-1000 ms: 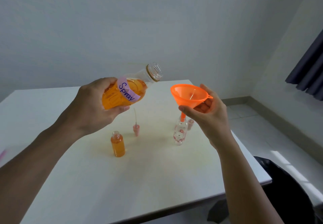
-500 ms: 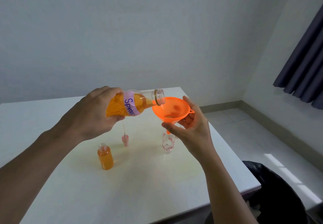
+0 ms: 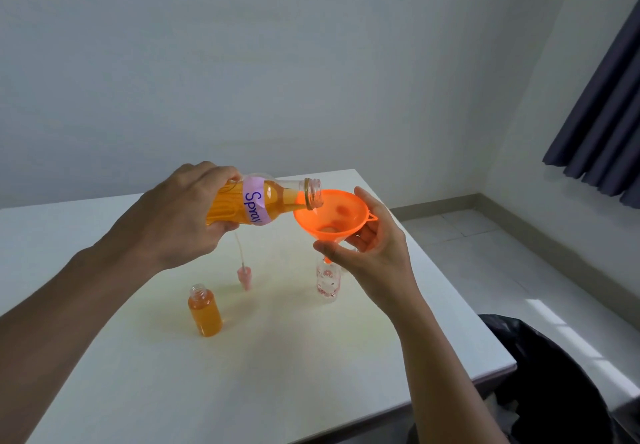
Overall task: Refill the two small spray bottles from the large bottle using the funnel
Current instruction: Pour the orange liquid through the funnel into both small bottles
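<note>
The white rectangular table [image 3: 242,391] fills the lower view. A black bag [image 3: 554,374] sits off its edge at 4 o'clock, and a dark curtain [image 3: 602,125] hangs at 2 o'clock.

Your left hand [image 3: 180,215] grips the large clear plastic bottle of orange liquid [image 3: 263,201], labelled "Spray", with the fingers curled round its body. The bottle is tipped almost level, and its open mouth reaches over the rim of the orange plastic funnel [image 3: 332,215] from 9 o'clock.

Your right hand [image 3: 374,253] holds the funnel from below, thumb and fingers curled round the cone. The spout points down at the small clear bottle with a pink pattern [image 3: 327,282]. Whether the spout enters the neck cannot be told.

The small uncapped bottle filled with orange liquid [image 3: 205,315] stands at 8 o'clock of the patterned bottle. The pink spray head with its tube [image 3: 244,274] stands at 1 o'clock of the filled bottle.
</note>
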